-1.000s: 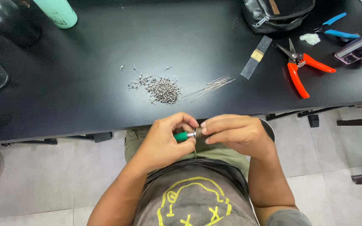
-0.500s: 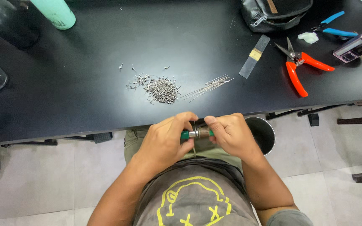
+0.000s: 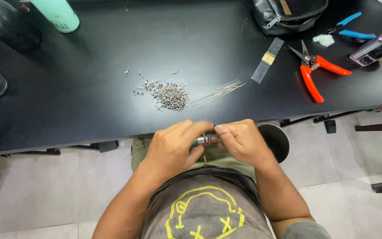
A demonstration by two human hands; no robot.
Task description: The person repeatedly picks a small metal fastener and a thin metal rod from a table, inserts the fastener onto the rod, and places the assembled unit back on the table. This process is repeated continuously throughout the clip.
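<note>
My left hand (image 3: 173, 148) and my right hand (image 3: 242, 141) meet just below the table's front edge, over my lap. Between them they grip a small hand tool (image 3: 204, 140) with a green handle and a silver metal tip; the left hand covers the handle and the right fingers pinch the metal end. A thin metal pin stands up from the tip. On the black table (image 3: 89, 110) above the hands lies a pile of small metal pieces (image 3: 166, 93), and beside it a bundle of thin straight wires (image 3: 219, 92).
Red-handled cutters (image 3: 315, 73), blue-handled pliers (image 3: 348, 26), a grey strip (image 3: 267, 59), a phone (image 3: 373, 49) and a black pouch (image 3: 288, 13) lie at the right. A green bottle (image 3: 60, 15) and a dark container stand far left. A round bin (image 3: 275, 139) sits under the table.
Both hands have shifted slightly right and up toward the table edge, still on the tool. The right fingers have slid along the metal tip.
</note>
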